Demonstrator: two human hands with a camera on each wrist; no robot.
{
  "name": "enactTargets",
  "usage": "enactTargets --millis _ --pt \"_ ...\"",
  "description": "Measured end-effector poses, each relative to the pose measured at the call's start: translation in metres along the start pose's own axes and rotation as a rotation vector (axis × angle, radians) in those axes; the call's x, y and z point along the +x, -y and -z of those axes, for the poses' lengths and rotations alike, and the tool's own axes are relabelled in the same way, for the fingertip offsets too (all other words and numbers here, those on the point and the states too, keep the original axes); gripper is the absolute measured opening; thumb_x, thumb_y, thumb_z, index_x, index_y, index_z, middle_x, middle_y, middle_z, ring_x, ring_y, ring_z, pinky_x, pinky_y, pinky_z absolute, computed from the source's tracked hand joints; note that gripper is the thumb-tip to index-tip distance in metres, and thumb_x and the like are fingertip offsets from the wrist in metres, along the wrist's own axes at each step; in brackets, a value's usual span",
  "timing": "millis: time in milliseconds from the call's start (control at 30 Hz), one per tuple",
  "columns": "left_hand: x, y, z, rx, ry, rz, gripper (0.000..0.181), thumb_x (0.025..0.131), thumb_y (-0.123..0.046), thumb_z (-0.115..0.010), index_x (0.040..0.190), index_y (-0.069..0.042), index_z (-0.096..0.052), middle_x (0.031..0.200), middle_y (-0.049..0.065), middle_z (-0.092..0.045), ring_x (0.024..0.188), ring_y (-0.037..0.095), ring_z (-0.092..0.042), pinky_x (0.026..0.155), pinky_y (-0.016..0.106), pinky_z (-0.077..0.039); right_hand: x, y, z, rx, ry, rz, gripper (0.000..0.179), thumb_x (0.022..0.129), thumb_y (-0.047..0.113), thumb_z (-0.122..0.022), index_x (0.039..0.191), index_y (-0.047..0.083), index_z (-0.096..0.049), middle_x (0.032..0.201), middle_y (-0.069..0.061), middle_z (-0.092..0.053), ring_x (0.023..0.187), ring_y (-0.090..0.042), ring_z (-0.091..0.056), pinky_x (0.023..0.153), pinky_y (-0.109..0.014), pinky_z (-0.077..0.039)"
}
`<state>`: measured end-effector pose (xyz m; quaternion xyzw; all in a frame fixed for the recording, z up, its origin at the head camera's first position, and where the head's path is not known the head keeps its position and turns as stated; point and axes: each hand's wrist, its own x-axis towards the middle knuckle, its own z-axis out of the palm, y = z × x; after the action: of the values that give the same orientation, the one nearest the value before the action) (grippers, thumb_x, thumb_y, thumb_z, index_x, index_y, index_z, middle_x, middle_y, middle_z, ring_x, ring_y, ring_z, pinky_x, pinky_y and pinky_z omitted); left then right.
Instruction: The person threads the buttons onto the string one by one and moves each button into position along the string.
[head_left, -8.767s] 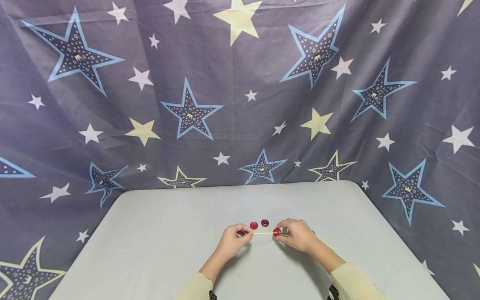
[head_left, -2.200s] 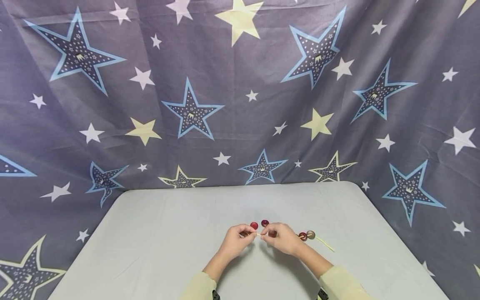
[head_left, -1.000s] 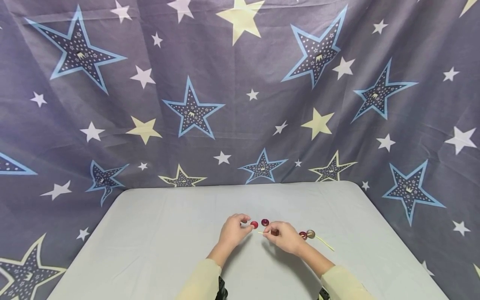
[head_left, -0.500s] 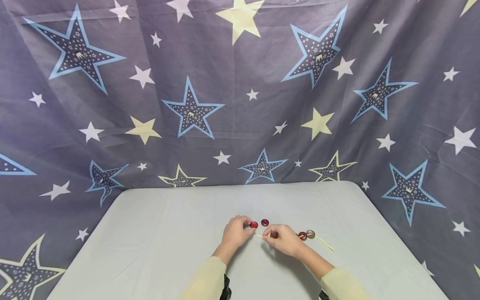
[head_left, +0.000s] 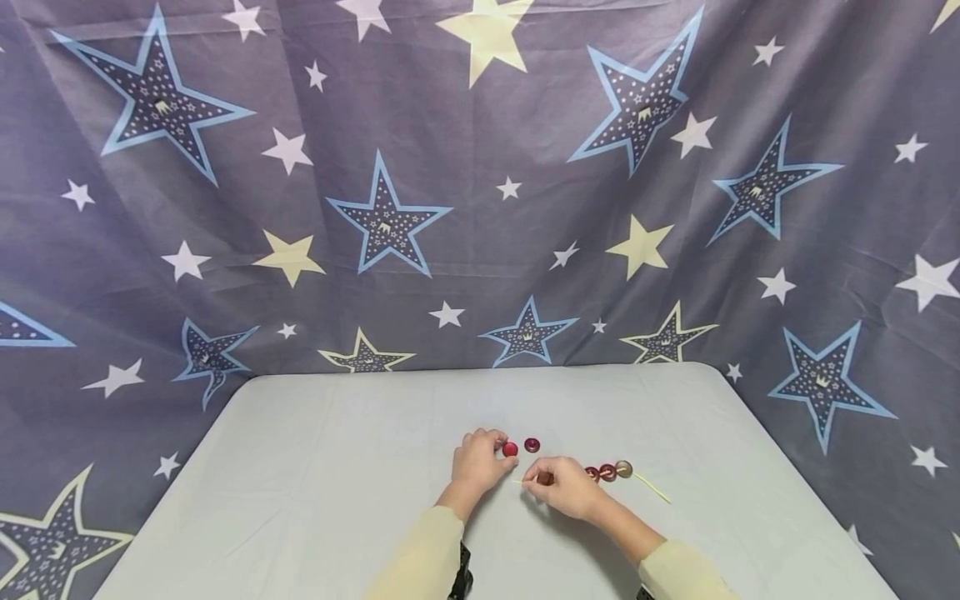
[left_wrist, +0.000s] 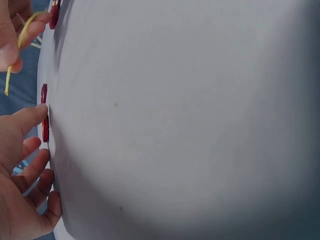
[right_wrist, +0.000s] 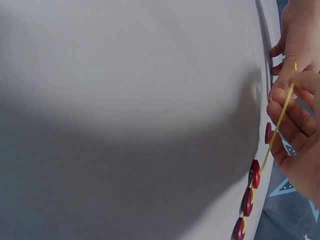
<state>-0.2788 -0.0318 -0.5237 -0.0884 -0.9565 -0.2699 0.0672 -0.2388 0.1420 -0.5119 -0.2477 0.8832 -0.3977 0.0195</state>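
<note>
On the table a bright red button (head_left: 510, 450) lies between the thumb and index finger of my left hand (head_left: 477, 460), which pinch its edges. A darker red button (head_left: 532, 445) lies just to its right. My right hand (head_left: 564, 486) pinches a yellow cord (right_wrist: 281, 117) close to its end, and a short tip sticks out past the fingertips toward the left hand. In the right wrist view the cord runs down to a row of threaded red buttons (right_wrist: 247, 201). A brownish button (head_left: 624, 469) sits at the row's far end, with a cord tail (head_left: 652, 487) beyond it.
A pale cloth covers the table (head_left: 337, 483). Behind and at the sides hangs a grey-purple curtain (head_left: 465, 275) printed with stars. Light sleeves and dark wrist straps show at the front edge of the head view.
The left hand has let go of the cord and moved onto the bright red button. The right hand, still pinching the cord, has shifted slightly toward the body. Earlier it held a threaded button.
</note>
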Motion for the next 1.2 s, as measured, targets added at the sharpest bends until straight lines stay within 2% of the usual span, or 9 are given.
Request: enactTargets --millis 200,533,767,1000,1200 --pt "-0.0004 -0.0045 0.0001 0.047 0.01 0.021 0.035 0.073 -0.036 -0.077 0.098 -0.013 -0.067 0.084 0.001 -0.056 0.082 0.02 -0.05 0.071 0.04 -0.042 -0.0005 -0.0014 -0.0026 -0.012 0.028 -0.008 0.006 0.087 0.016 -0.064 0.082 0.013 -0.067 0.062 0.006 -0.058 0.053 0.004 -0.044 0.05 -0.018 -0.041" --pt "0.0021 -0.0067 -0.0063 0.101 -0.022 0.047 0.036 0.072 -0.044 -0.076 0.095 -0.017 -0.068 0.085 0.001 -0.057 0.083 0.021 -0.051 0.069 0.04 -0.042 -0.0013 -0.0003 -0.005 -0.086 0.014 -0.019 0.006 0.085 0.02 -0.067 0.081 0.017 -0.067 0.063 0.011 -0.054 0.055 0.004 -0.042 0.051 -0.018 -0.039" --pt "0.0025 -0.0067 -0.0081 0.113 -0.026 0.062 0.03 0.073 -0.042 -0.075 0.09 -0.018 -0.067 0.083 0.001 -0.055 0.08 0.02 -0.05 0.068 0.039 -0.042 -0.0016 -0.0008 -0.006 -0.122 0.017 -0.027 0.006 0.085 0.021 -0.066 0.079 0.019 -0.067 0.063 0.013 -0.053 0.055 0.004 -0.042 0.052 -0.017 -0.038" --pt "0.0032 -0.003 -0.0075 0.063 -0.032 0.055 0.027 0.074 -0.038 -0.075 0.089 -0.016 -0.069 0.081 0.0 -0.054 0.078 0.019 -0.05 0.069 0.037 -0.041 -0.0012 0.0003 -0.0053 -0.13 0.029 -0.036 0.006 0.086 0.022 -0.066 0.081 0.019 -0.068 0.064 0.013 -0.054 0.056 0.003 -0.042 0.053 -0.018 -0.038" --pt "0.0025 0.002 -0.0049 -0.009 -0.055 0.02 0.025 0.073 -0.032 -0.075 0.089 -0.013 -0.07 0.079 0.0 -0.057 0.076 0.018 -0.051 0.067 0.035 -0.041 -0.0009 0.0015 -0.0045 -0.131 0.036 -0.044 0.006 0.086 0.022 -0.066 0.081 0.019 -0.067 0.065 0.013 -0.055 0.056 0.003 -0.042 0.053 -0.018 -0.038"
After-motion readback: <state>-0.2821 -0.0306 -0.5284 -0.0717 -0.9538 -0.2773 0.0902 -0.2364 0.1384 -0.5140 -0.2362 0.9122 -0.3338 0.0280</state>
